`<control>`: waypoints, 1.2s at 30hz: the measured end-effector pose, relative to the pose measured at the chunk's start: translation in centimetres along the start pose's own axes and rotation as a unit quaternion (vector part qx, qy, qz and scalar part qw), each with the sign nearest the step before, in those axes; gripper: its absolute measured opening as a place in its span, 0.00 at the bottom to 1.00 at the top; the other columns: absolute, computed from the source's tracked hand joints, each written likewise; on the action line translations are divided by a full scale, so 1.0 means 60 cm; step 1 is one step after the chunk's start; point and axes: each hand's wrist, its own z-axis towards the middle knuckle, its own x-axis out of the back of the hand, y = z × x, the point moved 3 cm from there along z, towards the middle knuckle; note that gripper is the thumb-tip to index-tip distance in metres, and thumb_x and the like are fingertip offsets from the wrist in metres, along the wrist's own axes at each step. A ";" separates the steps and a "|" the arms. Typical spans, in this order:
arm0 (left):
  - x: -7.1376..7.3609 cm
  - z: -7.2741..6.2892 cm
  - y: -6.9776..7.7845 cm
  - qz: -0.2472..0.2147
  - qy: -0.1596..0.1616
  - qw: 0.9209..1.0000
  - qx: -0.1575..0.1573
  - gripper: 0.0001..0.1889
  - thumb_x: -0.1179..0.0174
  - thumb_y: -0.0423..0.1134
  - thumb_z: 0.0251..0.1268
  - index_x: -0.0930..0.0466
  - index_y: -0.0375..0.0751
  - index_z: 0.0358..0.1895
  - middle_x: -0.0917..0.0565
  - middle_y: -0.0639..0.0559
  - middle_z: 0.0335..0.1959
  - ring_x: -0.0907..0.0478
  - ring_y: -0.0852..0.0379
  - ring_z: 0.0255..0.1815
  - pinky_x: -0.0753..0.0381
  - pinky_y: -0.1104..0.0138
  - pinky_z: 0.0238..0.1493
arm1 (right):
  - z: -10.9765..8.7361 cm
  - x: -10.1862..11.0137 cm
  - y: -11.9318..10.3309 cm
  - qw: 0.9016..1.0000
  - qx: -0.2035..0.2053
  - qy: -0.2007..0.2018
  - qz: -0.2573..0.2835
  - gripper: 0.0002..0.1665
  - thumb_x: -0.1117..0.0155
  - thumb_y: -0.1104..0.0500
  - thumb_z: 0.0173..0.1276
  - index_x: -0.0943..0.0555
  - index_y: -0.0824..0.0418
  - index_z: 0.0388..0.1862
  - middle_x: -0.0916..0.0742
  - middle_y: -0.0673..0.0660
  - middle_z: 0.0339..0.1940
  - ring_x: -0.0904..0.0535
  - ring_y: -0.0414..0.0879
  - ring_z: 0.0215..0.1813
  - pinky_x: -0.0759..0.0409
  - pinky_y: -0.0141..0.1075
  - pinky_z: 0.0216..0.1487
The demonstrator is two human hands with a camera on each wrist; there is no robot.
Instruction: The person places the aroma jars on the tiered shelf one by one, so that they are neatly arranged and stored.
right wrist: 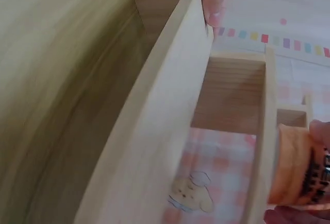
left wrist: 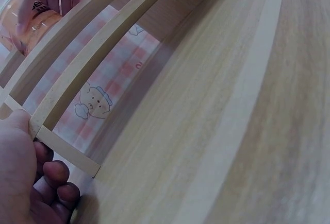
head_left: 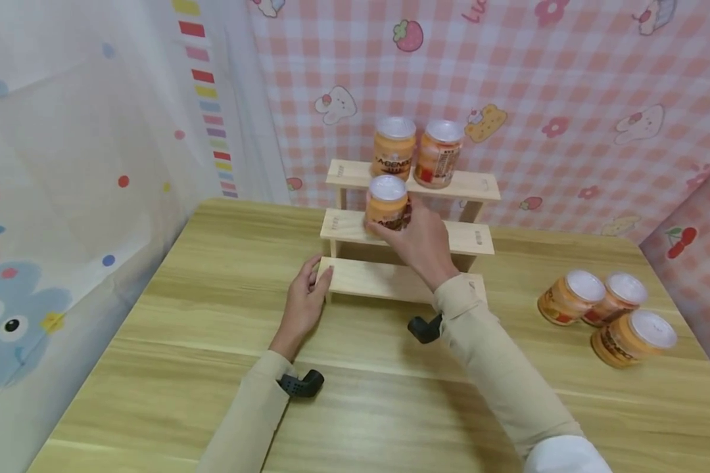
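A three-tier wooden display rack (head_left: 378, 279) stands on the table. My right hand (head_left: 424, 242) grips an orange jar (head_left: 386, 211) with a silvery lid at the left part of the middle tier. In the right wrist view this jar (right wrist: 296, 165) is upright relative to the tier, its base at the board. My left hand (head_left: 304, 301) holds the left end of the lowest tier; in the left wrist view the thumb lies on top and the fingers curl beneath. On the top tier two similar jars (head_left: 439, 157) stand side by side.
Three more orange jars (head_left: 621, 345) stand grouped on the table (head_left: 213, 295) to the right of the rack. Behind the table hangs a pink checked cloth (head_left: 509, 66), and a white patterned sheet (head_left: 83, 164) hangs on the left.
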 end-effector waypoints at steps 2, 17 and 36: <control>-0.003 -0.001 0.000 -0.001 -0.007 1.000 -0.001 0.30 0.44 0.49 0.81 0.34 0.35 0.76 0.37 0.56 0.22 0.42 0.63 0.19 0.39 0.68 0.25 | -0.011 0.016 0.003 1.000 -0.004 -0.001 -0.015 0.47 0.21 0.40 0.62 0.27 0.65 0.71 0.13 0.64 0.51 0.15 0.57 0.48 0.18 0.51 0.45; 0.008 0.001 0.012 0.010 -0.011 1.000 0.006 0.31 0.46 0.52 0.81 0.35 0.39 0.78 0.39 0.55 0.22 0.44 0.63 0.18 0.40 0.67 0.24 | -0.141 0.235 0.163 0.972 -0.124 0.200 -0.014 0.39 0.29 0.50 0.71 0.29 0.67 0.74 0.22 0.70 0.67 0.26 0.65 0.65 0.28 0.57 0.65; -0.005 0.001 0.003 -0.001 -0.015 1.000 0.014 0.28 0.46 0.48 0.82 0.34 0.39 0.77 0.27 0.51 0.26 0.37 0.61 0.20 0.36 0.68 0.25 | -0.242 0.225 0.310 0.927 -0.254 0.271 -0.059 0.43 0.26 0.52 0.66 0.31 0.73 0.72 0.25 0.79 0.64 0.30 0.76 0.64 0.34 0.66 0.65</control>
